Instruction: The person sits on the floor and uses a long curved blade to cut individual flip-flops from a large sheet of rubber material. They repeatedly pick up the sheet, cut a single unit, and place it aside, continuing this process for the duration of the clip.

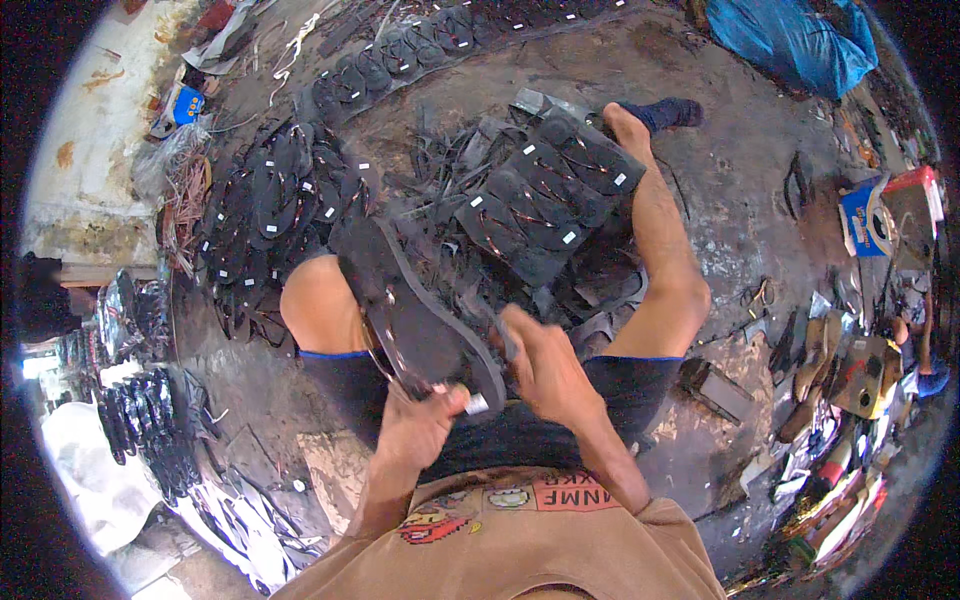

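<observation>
While the left hand pinches the near end of a black sandal, which slants above the lap beside the left knee, the right hand curls, blurred, near its right edge; I cannot tell whether it holds anything. Beyond lie piled sandals and a dark sheet with 4 white labels.

Black sandal with white label, brown shirt with red-and-yellow print, black shorts, blue plastic sheet.
</observation>
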The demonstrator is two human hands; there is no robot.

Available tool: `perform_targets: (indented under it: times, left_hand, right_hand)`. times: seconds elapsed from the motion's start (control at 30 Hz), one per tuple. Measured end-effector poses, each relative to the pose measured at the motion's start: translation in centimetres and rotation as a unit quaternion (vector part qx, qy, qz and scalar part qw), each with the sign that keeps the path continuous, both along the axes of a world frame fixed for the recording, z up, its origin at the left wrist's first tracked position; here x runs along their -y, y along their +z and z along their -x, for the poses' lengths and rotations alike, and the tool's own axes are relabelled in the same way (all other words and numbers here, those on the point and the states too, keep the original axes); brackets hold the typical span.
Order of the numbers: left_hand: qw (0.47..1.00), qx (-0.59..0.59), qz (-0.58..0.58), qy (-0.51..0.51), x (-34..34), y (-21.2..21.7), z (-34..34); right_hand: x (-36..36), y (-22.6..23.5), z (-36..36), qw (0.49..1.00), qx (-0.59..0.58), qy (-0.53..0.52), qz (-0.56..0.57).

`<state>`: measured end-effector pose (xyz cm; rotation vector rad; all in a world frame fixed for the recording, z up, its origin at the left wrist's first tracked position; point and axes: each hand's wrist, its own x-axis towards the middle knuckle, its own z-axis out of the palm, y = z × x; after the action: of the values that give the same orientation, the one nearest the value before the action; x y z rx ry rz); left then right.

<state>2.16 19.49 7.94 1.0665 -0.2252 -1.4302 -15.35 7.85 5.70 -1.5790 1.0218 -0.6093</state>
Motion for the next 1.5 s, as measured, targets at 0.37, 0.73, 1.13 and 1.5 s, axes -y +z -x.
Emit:
perform_targets:
  times: [0.37, 0.73, 1.13, 1.5]
  left_hand:
    - [0.958, -0.124, 0.228, 0.122, 16.3, -3.2, -7.9]
    - [0.852, 0.349, -0.383, 0.066, 23.4, -24.1, 8.2]
    - [0.944, 0.139, -0.296, -0.043, 17.5, -15.0, -2.8]
    - [0.971, 0.057, -0.231, -0.030, 16.4, -17.0, -3.3]
  right_hand:
    - [0.8, -2.6, 20.8, 0.876, -0.142, -0.461, 0.013]
    - [-5.0, -6.6, 23.5, 0.826, 0.011, -0.558, -0.081]
    - [-1.7, -3.0, 6.3, 0.983, -0.111, -0.094, -0.108]
    - [2.3, -7.1, 1.6, 0.956, -0.260, 0.006, -0.134]
